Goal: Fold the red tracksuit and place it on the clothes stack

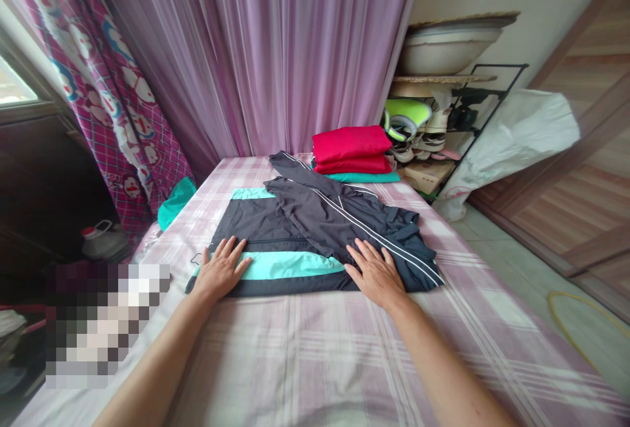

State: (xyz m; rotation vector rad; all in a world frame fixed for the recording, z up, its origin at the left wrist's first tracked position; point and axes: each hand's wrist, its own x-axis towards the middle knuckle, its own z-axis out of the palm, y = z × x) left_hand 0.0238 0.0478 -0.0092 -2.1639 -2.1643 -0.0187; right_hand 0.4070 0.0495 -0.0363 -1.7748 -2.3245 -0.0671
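A dark jacket with turquoise panels and white-piped sleeves lies partly folded on the plaid bedsheet. Its sleeves are laid across the body, and the collar end points to the right. My left hand rests flat on the turquoise band near the hem, fingers spread. On the right part, by the white-striped sleeve, my right hand lies palm down with its fingers apart. Neither hand grips the cloth. Behind the jacket sits a stack of folded clothes, a red garment above a teal garment.
Purple curtains hang behind the bed. To the right stands a rack with shoes and a large basin, beside a white plastic bag. A teal cloth and a plastic jug are at the left.
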